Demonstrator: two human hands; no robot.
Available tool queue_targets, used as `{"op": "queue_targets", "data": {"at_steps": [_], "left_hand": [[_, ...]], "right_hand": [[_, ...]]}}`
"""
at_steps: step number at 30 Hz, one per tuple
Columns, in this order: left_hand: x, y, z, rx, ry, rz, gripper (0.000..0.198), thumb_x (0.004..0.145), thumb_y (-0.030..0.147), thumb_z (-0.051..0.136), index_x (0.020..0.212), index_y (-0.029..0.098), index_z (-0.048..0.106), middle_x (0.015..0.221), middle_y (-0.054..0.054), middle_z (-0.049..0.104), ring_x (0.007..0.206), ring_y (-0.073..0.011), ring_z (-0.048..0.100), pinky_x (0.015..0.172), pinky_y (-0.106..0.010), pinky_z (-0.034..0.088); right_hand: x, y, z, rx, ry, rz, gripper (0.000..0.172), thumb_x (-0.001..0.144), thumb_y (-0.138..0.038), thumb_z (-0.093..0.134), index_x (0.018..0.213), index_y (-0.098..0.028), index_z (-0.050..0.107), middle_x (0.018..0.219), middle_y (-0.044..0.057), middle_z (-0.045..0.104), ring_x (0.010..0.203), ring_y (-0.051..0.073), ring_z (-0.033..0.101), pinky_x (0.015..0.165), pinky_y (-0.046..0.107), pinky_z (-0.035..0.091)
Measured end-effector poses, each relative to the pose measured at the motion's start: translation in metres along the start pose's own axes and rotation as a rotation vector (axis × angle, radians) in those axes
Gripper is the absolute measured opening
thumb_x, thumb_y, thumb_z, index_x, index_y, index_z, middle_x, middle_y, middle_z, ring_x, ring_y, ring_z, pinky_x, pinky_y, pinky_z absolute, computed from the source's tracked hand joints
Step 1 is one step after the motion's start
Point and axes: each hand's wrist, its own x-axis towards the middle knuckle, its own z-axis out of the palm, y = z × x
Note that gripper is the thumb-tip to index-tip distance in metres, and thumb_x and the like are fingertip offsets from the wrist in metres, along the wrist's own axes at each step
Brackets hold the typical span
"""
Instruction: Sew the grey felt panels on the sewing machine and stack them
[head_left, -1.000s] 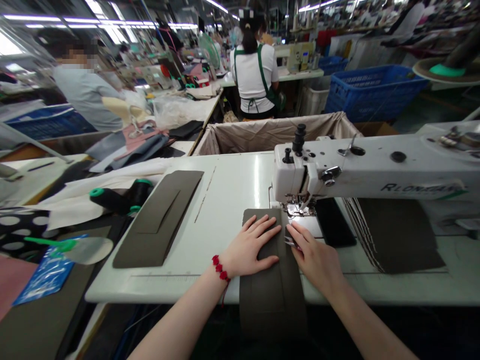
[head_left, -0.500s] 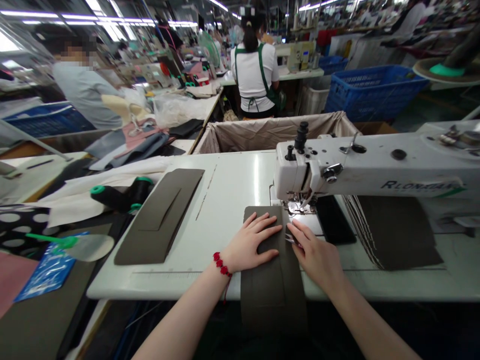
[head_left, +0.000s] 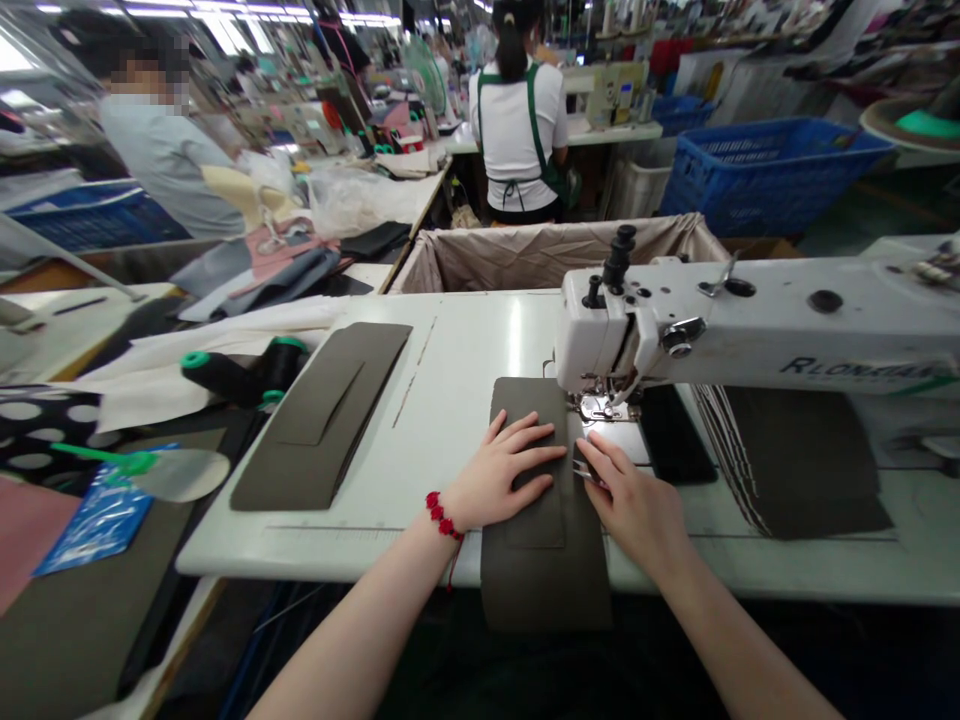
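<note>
My left hand (head_left: pixel 504 473) lies flat with spread fingers on a dark olive fabric panel (head_left: pixel 541 545) that runs from under the presser foot (head_left: pixel 600 408) of the white sewing machine (head_left: pixel 750 325) to past the table's front edge. My right hand (head_left: pixel 634 500) rests on the panel's right edge just in front of the needle, its fingers pinching a small metal tool (head_left: pixel 586 473), likely tweezers or snips. A smaller patch of the same fabric lies on top of the panel under my left hand.
A stack of olive panels (head_left: pixel 322 415) lies on the left of the white table (head_left: pixel 465 360); another fanned stack (head_left: pixel 795 460) sits behind the machine arm. Black thread cones (head_left: pixel 240 375) lie left. A cloth-lined bin (head_left: pixel 540 255) stands behind. Two people work farther back near blue crates (head_left: pixel 757 170).
The panel has fed away from me under the presser foot, with both hands moving forward on it. Less of it hangs over the table's front edge.
</note>
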Motion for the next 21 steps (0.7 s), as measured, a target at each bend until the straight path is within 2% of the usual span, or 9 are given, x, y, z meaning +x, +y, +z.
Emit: {"op": "queue_targets", "data": {"at_steps": [14,21], "left_hand": [[0.0002,-0.001,0.0021,0.009,0.012,-0.005,0.04,0.094,0.033,0.05,0.134,0.036,0.051,0.146,0.001,0.044,0.142,-0.0247,0.027,0.118,-0.052,0.005],[-0.0003,-0.0025,0.0036,0.014,0.006,-0.006,0.04,0.094,0.033,0.05,0.134,0.036,0.051,0.147,0.001,0.042,0.142,-0.0242,0.027,0.118,-0.052,0.004]], "right_hand": [[0.0002,-0.0002,0.0005,-0.007,0.0,-0.001,0.045,0.095,-0.033,0.039,0.139,-0.034,0.045,0.147,-0.001,0.044,0.073,0.014,0.068,0.053,0.027,0.05],[-0.0004,0.0003,0.0004,-0.003,0.0,-0.004,0.044,0.096,-0.033,0.039,0.139,-0.034,0.046,0.147,-0.003,0.044,0.073,0.014,0.068,0.053,0.028,0.05]]}}
